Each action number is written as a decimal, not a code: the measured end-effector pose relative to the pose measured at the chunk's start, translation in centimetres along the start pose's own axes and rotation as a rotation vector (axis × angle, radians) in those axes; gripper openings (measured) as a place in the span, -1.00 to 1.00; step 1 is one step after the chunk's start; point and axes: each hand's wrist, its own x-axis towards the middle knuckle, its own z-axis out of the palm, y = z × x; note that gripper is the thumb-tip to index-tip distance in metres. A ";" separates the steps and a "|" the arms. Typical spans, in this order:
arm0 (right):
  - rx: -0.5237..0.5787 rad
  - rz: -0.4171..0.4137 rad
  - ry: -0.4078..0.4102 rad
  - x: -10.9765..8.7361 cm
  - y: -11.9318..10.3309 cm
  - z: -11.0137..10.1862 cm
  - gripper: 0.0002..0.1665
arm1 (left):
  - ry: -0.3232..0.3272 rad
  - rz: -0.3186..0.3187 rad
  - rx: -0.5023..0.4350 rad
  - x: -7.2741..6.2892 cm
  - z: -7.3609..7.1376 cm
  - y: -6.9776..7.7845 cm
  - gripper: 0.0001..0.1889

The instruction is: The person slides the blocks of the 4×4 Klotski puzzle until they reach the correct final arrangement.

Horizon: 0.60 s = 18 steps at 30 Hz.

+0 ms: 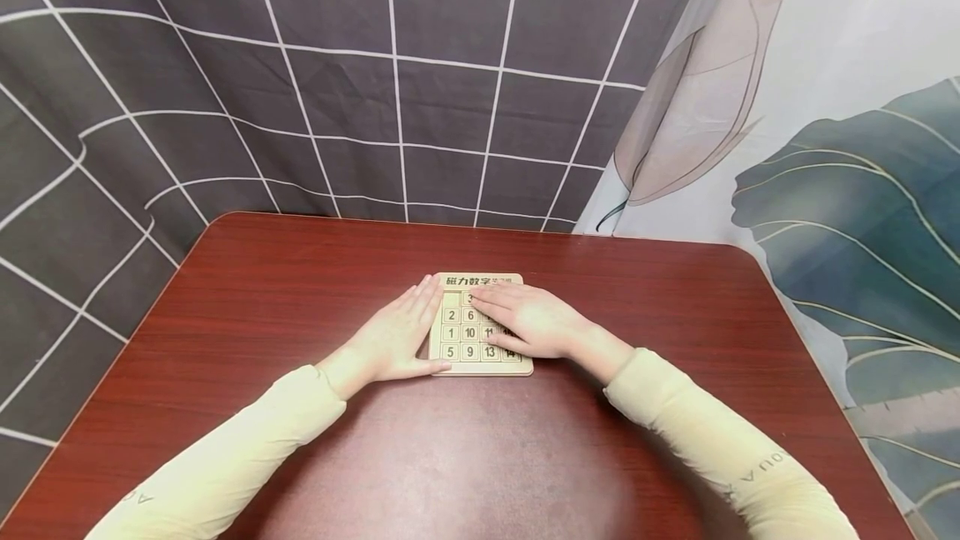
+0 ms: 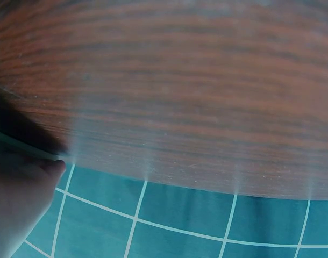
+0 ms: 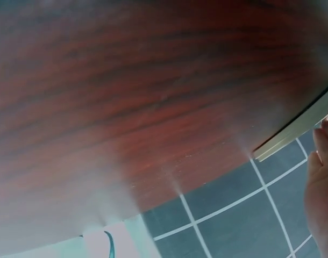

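A pale number slide puzzle (image 1: pixel 470 333) lies flat on the table, with dark printed characters along its top edge. Its tiles show numbers such as 2, 6, 1, 10, 5 and 9, and the top-left slot holds no tile. Along its left side rests my left hand (image 1: pixel 393 340), fingers straight and thumb spread to the lower-left corner. Across the right-hand tiles lies my right hand (image 1: pixel 540 321), fingers extended, hiding several numbers. In the right wrist view the board's side edge (image 3: pixel 298 126) appears beside the fingers. The left wrist view catches only part of the left hand (image 2: pixel 21 201).
A reddish-brown wooden table (image 1: pixel 315 273) with rounded far corners carries the puzzle. Behind it hangs a dark grey cloth with a white grid (image 1: pixel 450 107). To the right is a pale curtain with large leaf prints (image 1: pixel 810 190).
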 end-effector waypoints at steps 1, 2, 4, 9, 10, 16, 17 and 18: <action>-0.001 -0.012 0.010 0.0 -0.1 0.0 -0.26 | -0.001 0.000 0.001 0.0 0.0 0.0 0.20; -0.004 -0.025 0.019 0.1 -0.2 0.1 -0.26 | -0.002 0.000 0.005 0.0 0.0 0.0 0.20; -0.012 -0.055 0.033 0.2 -0.5 0.1 -0.27 | -0.004 0.001 0.010 0.0 0.0 0.0 0.20; -0.036 -0.109 0.039 0.7 -1.6 0.1 -0.28 | -0.006 0.005 0.018 -0.1 0.0 0.0 0.18; -0.039 -0.115 0.038 0.7 -1.7 0.1 -0.28 | -0.006 0.006 0.018 -0.1 0.1 0.0 0.18; -0.060 -0.113 0.016 0.9 -2.1 0.1 -0.26 | -0.008 0.008 0.023 0.0 0.2 -0.1 0.18; -0.062 -0.111 0.013 1.0 -2.1 0.1 -0.26 | -0.009 0.007 0.025 0.0 0.2 -0.1 0.18; -0.062 -0.109 0.011 1.0 -2.1 0.1 -0.26 | -0.007 0.006 0.025 0.0 0.2 -0.1 0.18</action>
